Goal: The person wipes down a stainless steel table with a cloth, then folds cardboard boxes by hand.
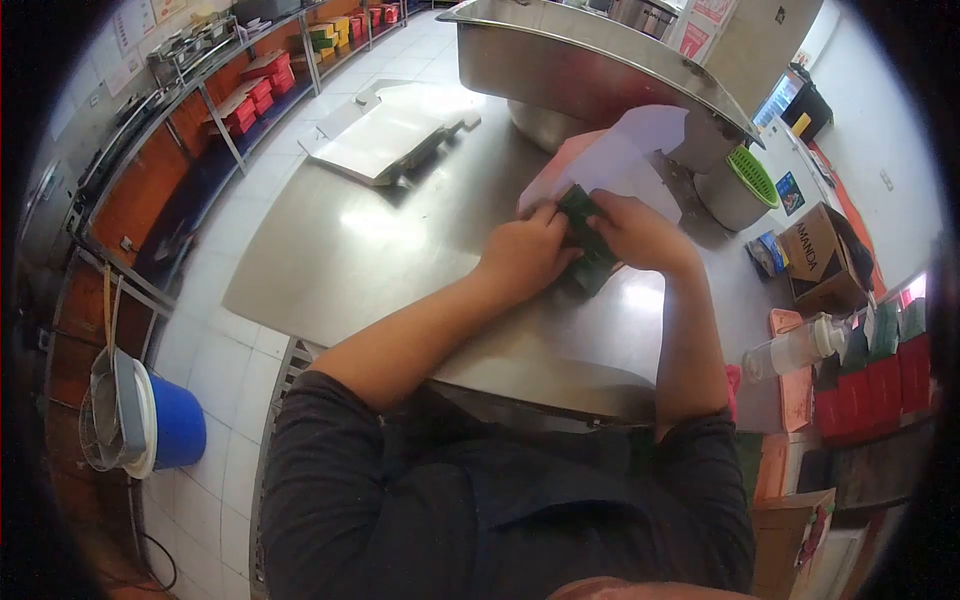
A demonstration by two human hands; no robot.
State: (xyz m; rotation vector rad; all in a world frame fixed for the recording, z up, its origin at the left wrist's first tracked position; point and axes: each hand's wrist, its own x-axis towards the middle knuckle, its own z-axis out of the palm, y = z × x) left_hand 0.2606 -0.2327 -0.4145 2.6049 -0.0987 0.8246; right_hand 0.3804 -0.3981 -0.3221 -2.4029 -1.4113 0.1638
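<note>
Both my hands hold a dark green folded carton [592, 250] over the steel table, tilted with its lower end toward me. My left hand [528, 250] grips its left side, fingers curled and thumb toward the middle. On the upper right side, my right hand [638, 230] is closed around its edge. The carton's exact shape is partly hidden by my fingers. Just beyond my hands lie sheets of pale white-lilac paper [625, 160], with a pinkish sheet [560, 165] at their left.
A large steel tub [590, 70] stands at the back of the steel table [330, 260]. A flat metal device [375, 135] lies at the left. To the right are a pot with a green basket [752, 178], a cardboard box [820, 255], a clear jar [790, 350] and red-green cartons [880, 385].
</note>
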